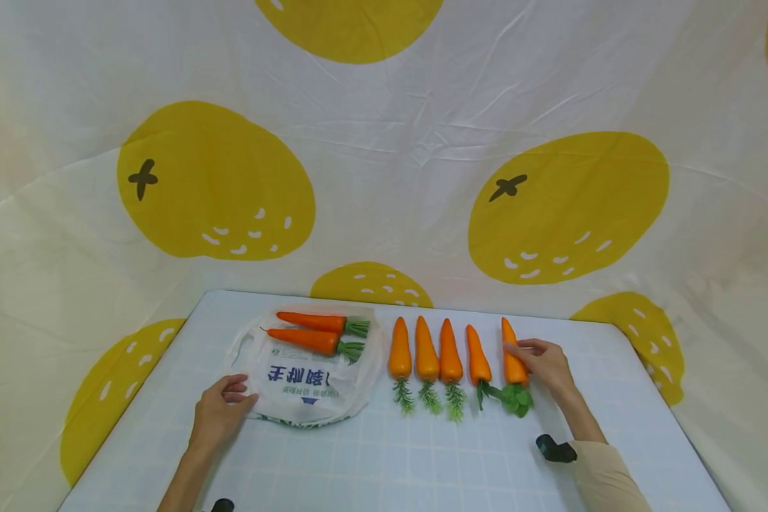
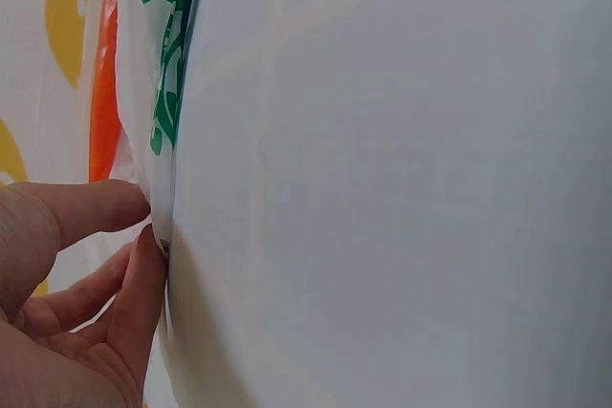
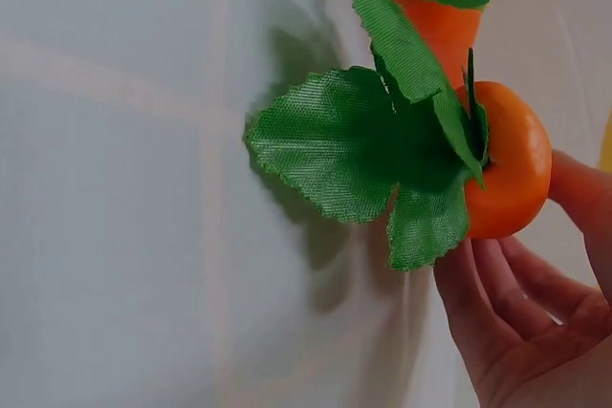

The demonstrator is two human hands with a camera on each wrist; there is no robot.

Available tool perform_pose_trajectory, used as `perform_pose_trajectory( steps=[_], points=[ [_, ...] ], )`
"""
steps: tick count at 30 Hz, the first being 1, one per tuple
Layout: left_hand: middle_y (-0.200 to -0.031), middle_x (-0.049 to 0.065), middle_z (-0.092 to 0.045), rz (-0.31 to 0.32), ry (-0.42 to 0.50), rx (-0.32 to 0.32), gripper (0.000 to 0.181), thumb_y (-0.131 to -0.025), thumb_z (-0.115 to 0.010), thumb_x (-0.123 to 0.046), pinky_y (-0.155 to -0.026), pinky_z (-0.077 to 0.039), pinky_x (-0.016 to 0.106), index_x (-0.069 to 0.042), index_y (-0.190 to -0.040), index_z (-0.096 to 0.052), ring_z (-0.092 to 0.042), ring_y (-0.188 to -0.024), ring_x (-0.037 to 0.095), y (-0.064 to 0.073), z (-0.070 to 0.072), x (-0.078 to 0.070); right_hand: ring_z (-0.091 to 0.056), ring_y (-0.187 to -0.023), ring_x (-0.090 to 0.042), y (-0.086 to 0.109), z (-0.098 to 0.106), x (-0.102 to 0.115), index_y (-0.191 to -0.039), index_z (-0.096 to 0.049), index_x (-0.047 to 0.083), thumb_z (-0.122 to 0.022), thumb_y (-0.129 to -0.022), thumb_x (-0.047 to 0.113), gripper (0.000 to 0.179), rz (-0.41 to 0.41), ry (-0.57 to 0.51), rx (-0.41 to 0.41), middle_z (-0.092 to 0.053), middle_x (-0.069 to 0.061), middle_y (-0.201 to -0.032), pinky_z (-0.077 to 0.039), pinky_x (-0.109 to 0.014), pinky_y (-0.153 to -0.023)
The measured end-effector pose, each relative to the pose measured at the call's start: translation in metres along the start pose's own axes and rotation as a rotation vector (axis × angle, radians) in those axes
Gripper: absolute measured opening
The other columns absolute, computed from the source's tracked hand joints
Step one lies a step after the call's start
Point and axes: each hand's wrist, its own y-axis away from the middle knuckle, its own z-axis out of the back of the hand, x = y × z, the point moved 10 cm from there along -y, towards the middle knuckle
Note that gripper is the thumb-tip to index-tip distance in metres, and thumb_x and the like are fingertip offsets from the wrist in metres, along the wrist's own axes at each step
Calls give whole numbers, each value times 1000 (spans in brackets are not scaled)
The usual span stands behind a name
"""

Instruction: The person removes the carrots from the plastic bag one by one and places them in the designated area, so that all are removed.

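Observation:
A white plastic bag (image 1: 294,398) with dark blue print lies flat at the table's left. On it rest two red-orange carrots, one (image 1: 310,318) behind the other (image 1: 304,340), their short green stalks pointing right. My left hand (image 1: 222,411) pinches the bag's near left edge between thumb and fingers; the left wrist view shows the bag's green-printed border (image 2: 167,93) close by. At the right end of a row of orange carrots, my right hand (image 1: 546,365) holds a carrot (image 1: 514,363) with broad green leaves (image 3: 325,140), thumb on one side and fingers on the other.
Left of the held carrot, several more carrots stand side by side, tips away from me, including one with dark leaves (image 1: 478,359) and one with feathery greens (image 1: 400,348). The pale checked table (image 1: 384,469) meets a white curtain (image 1: 384,178) with yellow fruit prints behind.

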Motion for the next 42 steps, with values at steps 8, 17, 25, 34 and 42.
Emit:
perform_pose_trajectory(
  steps=[8, 17, 25, 34, 42],
  points=[
    [-122, 28, -61, -4, -3, -5, 46, -95, -71, -10, -92, -54, 52, 4, -136, -54, -59, -107, 40, -2, -1, 2, -59, -103, -36, 1, -13, 3, -127, -64, -5, -72, -89, 59, 75, 21, 44, 12, -65, -29, -122, -53, -43, -89],
    [-122, 28, -60, -2, -2, -6, 46, -95, -71, -9, -92, -53, 52, 5, -136, -54, -59, -108, 40, -1, 0, 2, -60, -100, -35, 4, -19, 13, -119, -68, -7, -74, -90, 54, 68, 86, 81, -6, -69, -26, -112, -53, -48, -92],
    [-121, 28, -61, -4, -2, -14, 46, -95, -72, -8, -91, -53, 52, 5, -135, -54, -59, -107, 40, -2, -1, 2, -64, -97, -34, 2, -21, 18, -117, -68, -8, -73, -92, 49, 62, 134, 104, -10, -70, -27, -111, -55, -49, -90],
    [-120, 28, -61, 5, -1, -11, 46, -94, -73, -9, -91, -54, 51, 5, -135, -54, -59, -106, 40, -3, -1, 4, -61, -104, -40, 7, -17, 19, -120, -65, -9, -70, -95, 48, 62, 124, 115, -3, -67, -29, -115, -53, -52, -94],
    [-120, 28, -61, 8, 5, -4, 46, -94, -72, -8, -91, -54, 51, 5, -135, -55, -59, -107, 40, -3, -1, 3, -63, -103, -39, 8, -15, 15, -121, -66, -9, -69, -97, 45, 60, 129, 117, -9, -68, -27, -115, -54, -50, -93]
  ],
)
